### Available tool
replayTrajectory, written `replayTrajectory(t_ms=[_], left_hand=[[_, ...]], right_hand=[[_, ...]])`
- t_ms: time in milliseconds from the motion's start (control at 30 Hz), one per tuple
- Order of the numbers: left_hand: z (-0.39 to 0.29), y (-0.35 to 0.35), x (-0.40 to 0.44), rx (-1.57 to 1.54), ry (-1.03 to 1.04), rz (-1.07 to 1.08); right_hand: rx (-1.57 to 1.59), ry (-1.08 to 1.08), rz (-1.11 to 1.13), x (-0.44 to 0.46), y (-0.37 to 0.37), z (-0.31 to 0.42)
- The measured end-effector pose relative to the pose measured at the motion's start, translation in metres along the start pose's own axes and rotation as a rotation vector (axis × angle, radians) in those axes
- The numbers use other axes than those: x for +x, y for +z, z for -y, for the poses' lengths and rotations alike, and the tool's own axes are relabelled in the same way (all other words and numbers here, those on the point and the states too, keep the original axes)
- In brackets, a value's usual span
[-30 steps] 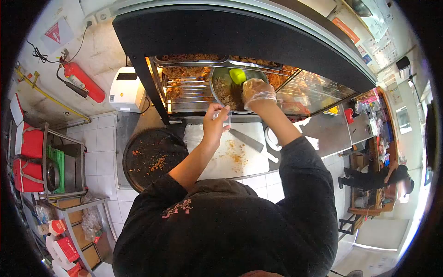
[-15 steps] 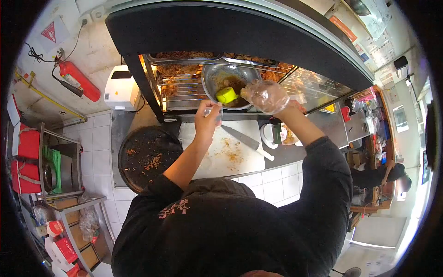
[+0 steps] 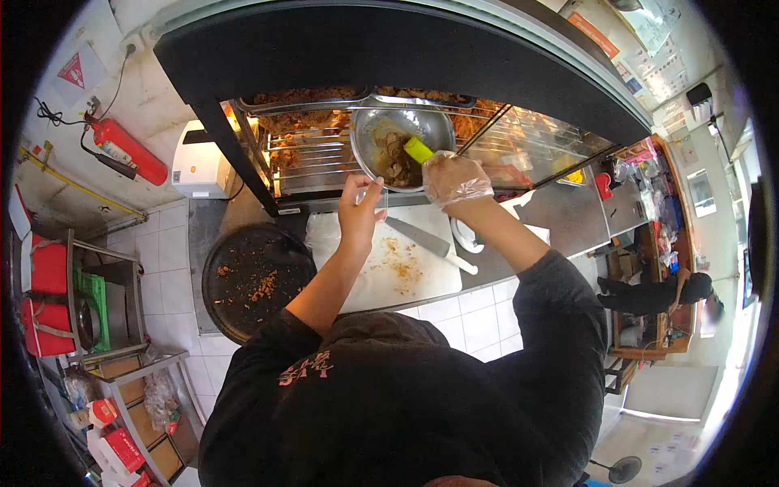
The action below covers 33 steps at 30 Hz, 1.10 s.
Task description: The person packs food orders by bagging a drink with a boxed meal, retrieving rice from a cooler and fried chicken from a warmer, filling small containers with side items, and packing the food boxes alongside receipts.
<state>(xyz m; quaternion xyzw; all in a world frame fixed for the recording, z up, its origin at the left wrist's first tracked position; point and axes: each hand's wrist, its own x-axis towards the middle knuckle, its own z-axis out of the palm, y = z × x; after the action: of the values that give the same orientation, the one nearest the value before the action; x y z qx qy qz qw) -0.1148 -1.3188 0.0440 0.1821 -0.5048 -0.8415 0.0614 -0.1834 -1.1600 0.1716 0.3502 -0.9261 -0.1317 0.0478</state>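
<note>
- Since the frame half a second ago, the green scoop [image 3: 418, 150] has shifted from the bowl's near edge, by the left hand [image 3: 360, 209], to its right side, against the food [image 3: 393, 156]; the right hand [image 3: 457, 180] has drawn in with it, closer to the rim.
- Meaning for the work: the scoop's head is now at the food and away from the clear container [image 3: 381, 197], which stays near the bowl. Reads as scooping, nothing being tipped out.
- Nearest: black round tray [image 3: 227, 304] with orange crumbs; beside it, white cutting board [image 3: 438, 276], crumb-stained, knife [image 3: 418, 237] lying slantwise across it, handle toward the right.
- Left hand, ungloved: thumb and fingers nearly together, pinching the clear container just in front of the metal bowl [image 3: 438, 126]. Container is see-through and half covered by fingers; cannot tell whether it touches the rim or holds anything.
- Right hand, in a clear plastic glove: fingers curled in, apparently round the scoop's handle, itself hidden.
- Bowl sits at the front of the heated cabinet [image 3: 389, 49], food heaped toward its middle and near side.
- Behind the bowl: wire racks and trays of browned, crumbly-looking food.
- Far right: another person [image 3: 649, 296] in dark clothes beside wooden shelving.
</note>
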Motion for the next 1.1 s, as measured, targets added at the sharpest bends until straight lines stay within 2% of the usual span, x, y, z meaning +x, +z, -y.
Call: replayTrajectory(t_ms=[233,300,400,733,800,833,867,933,967,1033,1100], left_hand=[[-0.002,0.009,-0.006,-0.108,-0.104,-0.029],[-0.001,0.005,-0.002,-0.009,-0.104,0.051],[-0.008,0.001,0.001,0.114,-0.038,0.097],[-0.011,-0.009,-0.008,0.326,-0.032,0.124],[-0.017,-0.009,-0.017,0.319,-0.011,0.083],[-0.018,-0.011,-0.019,0.32,-0.007,0.075],[-0.019,-0.015,-0.022,0.317,-0.004,0.075],[-0.021,-0.022,-0.026,0.314,0.002,0.064],[-0.022,-0.025,-0.028,0.302,-0.022,0.056],[-0.025,-0.031,-0.035,0.288,-0.046,0.037],[-0.032,-0.034,-0.042,0.235,-0.113,0.072]], right_hand=[[0.252,0.007,0.01,-0.007,-0.01,0.026],[0.175,-0.005,0.134,0.005,-0.003,0.025],[0.267,0.005,0.055,0.003,-0.008,0.025],[0.582,0.082,-0.016,0.018,-0.01,0.033],[0.756,0.174,0.155,0.021,-0.023,0.025],[0.758,0.165,0.153,0.026,0.014,0.016],[1.007,0.019,-0.18,0.034,0.081,0.005],[2.025,0.314,-0.159,0.029,0.086,0.01],[2.027,0.305,-0.149,0.03,0.088,0.007],[2.256,0.284,0.203,0.028,0.097,-0.01],[2.22,0.257,0.218,0.014,0.084,-0.013]])
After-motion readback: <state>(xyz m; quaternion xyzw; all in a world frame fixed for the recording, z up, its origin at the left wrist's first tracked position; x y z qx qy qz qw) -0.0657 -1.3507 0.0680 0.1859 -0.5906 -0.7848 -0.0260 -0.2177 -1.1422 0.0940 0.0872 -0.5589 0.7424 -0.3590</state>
